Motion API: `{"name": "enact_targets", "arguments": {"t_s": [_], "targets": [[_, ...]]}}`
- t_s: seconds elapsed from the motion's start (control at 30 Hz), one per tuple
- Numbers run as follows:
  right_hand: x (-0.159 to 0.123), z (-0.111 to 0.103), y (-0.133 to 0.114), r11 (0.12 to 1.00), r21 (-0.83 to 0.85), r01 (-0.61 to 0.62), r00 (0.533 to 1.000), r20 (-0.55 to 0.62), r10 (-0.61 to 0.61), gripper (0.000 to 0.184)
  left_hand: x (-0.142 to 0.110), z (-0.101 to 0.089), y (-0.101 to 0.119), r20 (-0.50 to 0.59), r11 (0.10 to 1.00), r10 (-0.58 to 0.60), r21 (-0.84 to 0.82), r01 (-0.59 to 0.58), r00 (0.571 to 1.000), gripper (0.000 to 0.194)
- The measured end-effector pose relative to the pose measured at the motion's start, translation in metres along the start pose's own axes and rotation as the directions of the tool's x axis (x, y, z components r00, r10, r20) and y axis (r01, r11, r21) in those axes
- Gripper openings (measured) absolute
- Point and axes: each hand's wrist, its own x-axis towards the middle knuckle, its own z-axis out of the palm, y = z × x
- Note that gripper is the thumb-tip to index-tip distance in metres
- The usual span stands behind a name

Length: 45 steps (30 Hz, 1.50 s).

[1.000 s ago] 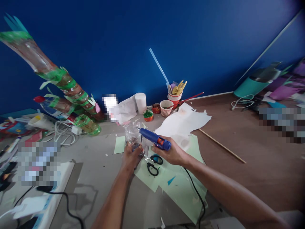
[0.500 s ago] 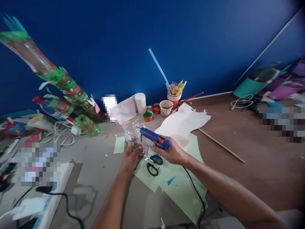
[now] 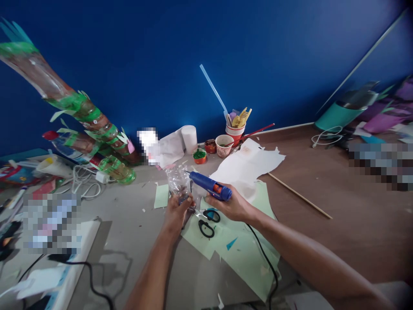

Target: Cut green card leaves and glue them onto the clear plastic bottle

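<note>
My right hand [image 3: 235,206] is closed around a blue glue gun [image 3: 208,185], its nozzle pointing left. The nozzle tip is close to a clear plastic bottle piece [image 3: 178,177]; whether they touch I cannot tell. My left hand [image 3: 177,211] grips the lower end of that clear piece, fingers wrapped and partly hidden. Just right of the left hand, black-handled scissors [image 3: 206,229] lie on pale green paper [image 3: 248,249], their blades partly hidden by the fingers. A small blue paper triangle [image 3: 231,244] rests on the green sheet.
At the left rises a tall brown-and-green painted bottle tower [image 3: 93,116]. Behind my hands stand a green paint pot [image 3: 199,156], a paper cup [image 3: 224,146] and a white roll [image 3: 189,138]. Torn white paper [image 3: 250,161] and a wooden stick [image 3: 300,196] lie right. The gun's black cord [image 3: 264,254] trails forward.
Both hands stay almost in place, with the glue gun still by the clear plastic piece. The view shifts very slightly.
</note>
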Motion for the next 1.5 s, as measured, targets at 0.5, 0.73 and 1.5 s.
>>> {"name": "enact_targets", "arguments": {"t_s": [0.5, 0.73, 1.5], "targets": [[0.000, 0.000, 0.003, 0.999, 0.036, -0.014, 1.000, 0.008, 0.013, 0.024, 0.000, 0.001, 0.002, 0.025, 0.998, -0.033, -0.061, 0.035, 0.999, 0.025], [-0.002, 0.002, 0.000, 1.000, 0.025, -0.008, 1.000, 0.021, 0.008, 0.024, 0.002, -0.003, -0.004, 0.020, 1.000, -0.009, -0.001, 0.009, 1.000, 0.024], [-0.005, 0.006, -0.013, 0.995, -0.061, 0.080, 0.996, 0.043, -0.077, 0.023, -0.004, 0.003, 0.004, -0.100, 0.940, 0.110, 0.333, -0.071, 0.989, 0.021]]}}
